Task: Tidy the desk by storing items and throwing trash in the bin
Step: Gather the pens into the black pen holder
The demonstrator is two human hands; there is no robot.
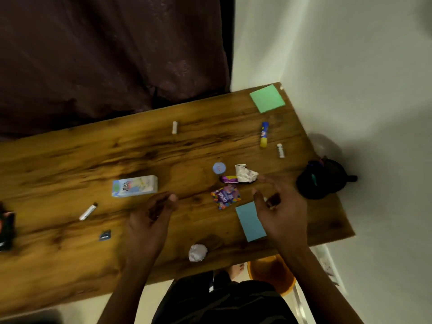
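I look down on my wooden desk (70, 160), and both my hands hover just above it holding nothing. My left hand (149, 218), near the middle of the view, has loosely curled fingers. My right hand (280, 211), at about 3 o'clock from it, is spread open over a light blue paper note (249, 222).

The tidying looks barely begun, since almost everything is scattered on the desk. Just beyond my right fingertips, at 12 o'clock, lie a torn white and purple wrapper (243, 176), a small round pale blue lid (219, 168) and a colourful candy packet (225, 197). A crumpled white paper ball (197, 252) sits near the front edge at 6 o'clock. A pale blue and white carton (135, 185) lies at 9 o'clock of the wrappers. A blue and yellow glue stick (264, 134) and a green paper note (267, 98) lie toward the far right corner at 1 o'clock.

A dark round holder (322, 181) stands at the right edge, likely for storage. An orange bin (271, 272) waits on the floor below the front edge at 5 o'clock. I cannot tell what is in it.
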